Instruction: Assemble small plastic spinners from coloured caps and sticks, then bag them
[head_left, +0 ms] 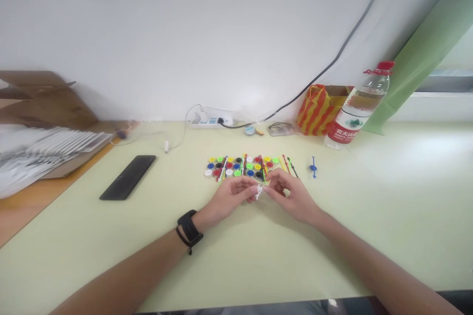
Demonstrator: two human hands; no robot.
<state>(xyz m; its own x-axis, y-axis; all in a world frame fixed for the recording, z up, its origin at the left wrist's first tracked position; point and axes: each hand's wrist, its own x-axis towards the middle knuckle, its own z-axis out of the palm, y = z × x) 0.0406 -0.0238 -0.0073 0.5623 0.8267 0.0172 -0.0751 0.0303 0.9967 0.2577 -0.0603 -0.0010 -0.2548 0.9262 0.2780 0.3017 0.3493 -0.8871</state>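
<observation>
My left hand (236,194) pinches a small white plastic piece (259,191) between thumb and fingertips, low over the table. Thumb and index finger of my right hand (290,194) close together at the piece's right side; whether they grip it or something tiny beside it is hidden. Just behind both hands lie rows of coloured round discs (237,166) in yellow, blue, red, green, white and black. Thin coloured arrows (286,163) lie among and beside them. Off to the right sits a blue arrow (314,167) with a round blue centre.
A black phone-like slab (127,177) lies at left, near stacked white packets (48,147) and a cardboard box (44,93). Along the wall are a power strip (210,120) with cables and a striped bag (314,110). A large water bottle (356,113) stands in front of the bag.
</observation>
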